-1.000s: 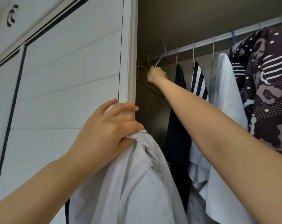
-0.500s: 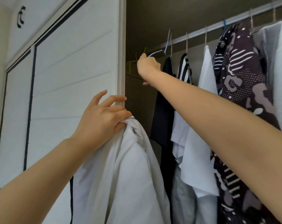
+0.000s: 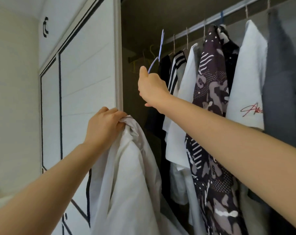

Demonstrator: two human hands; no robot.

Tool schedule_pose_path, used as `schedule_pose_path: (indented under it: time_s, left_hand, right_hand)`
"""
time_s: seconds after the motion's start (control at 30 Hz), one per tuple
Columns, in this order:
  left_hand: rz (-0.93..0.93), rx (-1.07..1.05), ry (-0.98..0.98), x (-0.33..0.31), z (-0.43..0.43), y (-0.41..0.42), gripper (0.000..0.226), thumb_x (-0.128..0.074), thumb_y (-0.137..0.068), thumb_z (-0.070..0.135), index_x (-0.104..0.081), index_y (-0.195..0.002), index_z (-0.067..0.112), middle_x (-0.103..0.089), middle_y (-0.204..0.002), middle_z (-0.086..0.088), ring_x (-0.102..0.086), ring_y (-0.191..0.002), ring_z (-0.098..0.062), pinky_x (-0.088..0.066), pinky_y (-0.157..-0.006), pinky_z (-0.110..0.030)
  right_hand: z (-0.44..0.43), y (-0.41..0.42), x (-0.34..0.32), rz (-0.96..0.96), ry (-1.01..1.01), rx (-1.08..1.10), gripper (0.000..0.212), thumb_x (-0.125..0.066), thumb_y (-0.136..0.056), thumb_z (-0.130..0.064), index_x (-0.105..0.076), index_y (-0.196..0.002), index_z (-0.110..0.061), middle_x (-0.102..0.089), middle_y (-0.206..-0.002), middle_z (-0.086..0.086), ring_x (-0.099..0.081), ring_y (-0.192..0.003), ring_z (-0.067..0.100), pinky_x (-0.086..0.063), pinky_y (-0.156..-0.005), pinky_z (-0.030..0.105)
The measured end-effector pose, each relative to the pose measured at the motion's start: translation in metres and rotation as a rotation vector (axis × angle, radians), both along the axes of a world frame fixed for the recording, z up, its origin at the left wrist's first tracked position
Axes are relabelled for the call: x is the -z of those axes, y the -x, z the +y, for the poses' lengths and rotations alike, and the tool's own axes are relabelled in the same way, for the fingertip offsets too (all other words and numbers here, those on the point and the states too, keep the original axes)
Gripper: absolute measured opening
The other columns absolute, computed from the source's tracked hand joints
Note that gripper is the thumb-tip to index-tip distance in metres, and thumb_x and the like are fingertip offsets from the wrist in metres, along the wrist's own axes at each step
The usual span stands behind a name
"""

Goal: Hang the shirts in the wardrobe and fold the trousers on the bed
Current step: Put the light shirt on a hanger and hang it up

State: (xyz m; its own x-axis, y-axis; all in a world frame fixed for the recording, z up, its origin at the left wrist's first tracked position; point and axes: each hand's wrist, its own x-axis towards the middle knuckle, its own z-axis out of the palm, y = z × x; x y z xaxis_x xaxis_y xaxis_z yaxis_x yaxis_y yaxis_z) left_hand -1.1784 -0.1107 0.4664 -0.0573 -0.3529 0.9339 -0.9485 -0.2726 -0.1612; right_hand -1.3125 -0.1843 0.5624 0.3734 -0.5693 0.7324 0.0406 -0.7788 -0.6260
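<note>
Holds thin lilac wire hanger (image 3: 160,46) in curled right hand (image 3: 151,87), now drawn leftward, seemingly off the silver wardrobe rail (image 3: 194,31), and bunches white cotton shirt (image 3: 130,167) in left hand (image 3: 104,126) well below that rail, likely ready for threading.

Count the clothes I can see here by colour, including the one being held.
White: 3 (held shirt, hanging shirt, shirt with red lettering)
Black-and-white striped top: 1
Plain dark top: 1
Dark patterned shirt: 1
Grey garment: 1
Total: 7
</note>
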Motion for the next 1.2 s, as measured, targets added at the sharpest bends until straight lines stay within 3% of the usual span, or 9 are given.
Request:
schedule_pose_path:
  time_s: [0.23,0.33,0.47,0.63,0.8,0.93,1.03,1.13,1.2]
  left_hand:
    - [0.401,0.034,0.051,0.040,0.030,0.039,0.027,-0.043,-0.102,0.020,-0.063,-0.120,0.020,-0.064,-0.105,-0.002,-0.053,-0.086,-0.017,-0.038,-0.074,-0.032]
    - [0.516,0.038,0.016,0.054,0.044,0.050,0.026,-0.043,-0.101,0.016,-0.064,-0.115,0.021,-0.063,-0.094,0.004,-0.052,-0.079,-0.016,-0.036,-0.070,-0.031]
    - [0.621,0.059,-0.037,0.072,0.061,0.057,0.025,-0.043,-0.099,0.014,-0.063,-0.094,0.029,-0.060,-0.079,0.012,-0.051,-0.070,-0.004,-0.036,-0.061,-0.021]
    - [0.718,-0.018,-0.083,0.083,0.079,0.062,0.025,-0.046,-0.093,0.010,-0.064,-0.085,0.026,-0.064,-0.079,0.004,-0.059,-0.080,-0.024,-0.044,-0.070,-0.035]
    - [0.684,-0.090,-0.253,0.087,0.093,0.070,0.022,-0.046,-0.093,0.018,-0.066,-0.086,0.022,-0.067,-0.082,-0.001,-0.061,-0.083,-0.027,-0.052,-0.078,-0.049]
    - [0.450,-0.282,-0.371,0.096,0.098,0.068,0.016,-0.049,-0.094,0.022,-0.063,-0.090,0.026,-0.061,-0.077,0.002,-0.055,-0.078,-0.027,-0.041,-0.063,-0.035]
    - [0.283,-0.389,-0.454,0.104,0.104,0.064,0.015,-0.052,-0.094,0.027,-0.065,-0.100,0.026,-0.065,-0.084,-0.004,-0.057,-0.081,-0.031,-0.035,-0.062,-0.033]
    - [0.263,-0.403,-0.515,0.114,0.111,0.054,0.015,-0.054,-0.094,0.030,-0.065,-0.103,0.026,-0.068,-0.093,-0.010,-0.064,-0.089,-0.035,-0.039,-0.064,-0.033]
    - [0.276,-0.359,-0.527,0.123,0.117,0.045,0.014,-0.055,-0.092,0.028,-0.065,-0.098,0.021,-0.068,-0.087,-0.011,-0.065,-0.083,-0.034,-0.043,-0.064,-0.033]
  right_hand:
    - [0.023,0.052,0.043,0.047,-0.183,-0.229,0.050,-0.026,-0.103,-0.040,-0.048,-0.133,-0.007,-0.050,-0.098,0.002,-0.054,-0.085,0.019,-0.053,-0.063,0.035]
    - [0.033,0.075,0.072,0.001,-0.040,-0.247,0.035,-0.028,-0.103,-0.039,-0.047,-0.118,-0.014,-0.052,-0.085,-0.003,-0.059,-0.079,0.018,-0.057,-0.079,0.047]
    - [0.043,0.102,0.113,-0.072,0.009,-0.355,0.013,-0.031,-0.104,-0.035,-0.040,-0.098,-0.028,-0.051,-0.081,-0.001,-0.063,-0.080,0.030,-0.058,-0.070,0.048]
    - [0.049,0.132,0.157,-0.055,-0.070,-0.515,0.022,-0.034,-0.104,-0.016,-0.039,-0.124,-0.022,-0.051,-0.102,0.011,-0.064,-0.095,0.027,-0.060,-0.071,0.036]
    - [0.065,0.162,0.197,-0.147,-0.237,-0.683,0.044,-0.032,-0.096,0.010,-0.049,-0.119,-0.023,-0.056,-0.104,0.022,-0.063,-0.088,0.025,-0.061,-0.073,0.040]
    - [0.080,0.176,0.224,-0.168,-0.310,-0.822,0.035,-0.040,-0.097,0.011,-0.053,-0.115,-0.015,-0.061,-0.107,0.021,-0.065,-0.099,0.028,-0.058,-0.084,0.046]
    - [0.086,0.173,0.229,-0.005,-0.345,-0.838,0.023,-0.050,-0.091,0.013,-0.060,-0.103,-0.003,-0.066,-0.117,0.013,-0.064,-0.111,0.024,-0.053,-0.096,0.043]
    - [0.098,0.155,0.229,0.083,-0.443,-0.884,0.016,-0.048,-0.096,0.005,-0.061,-0.099,-0.004,-0.072,-0.093,0.009,-0.071,-0.087,0.020,-0.057,-0.088,0.040]
    - [0.108,0.142,0.236,0.106,-0.520,-0.892,0.015,-0.048,-0.099,-0.003,-0.062,-0.095,-0.008,-0.062,-0.068,0.005,-0.060,-0.054,0.015,-0.057,-0.061,0.032]
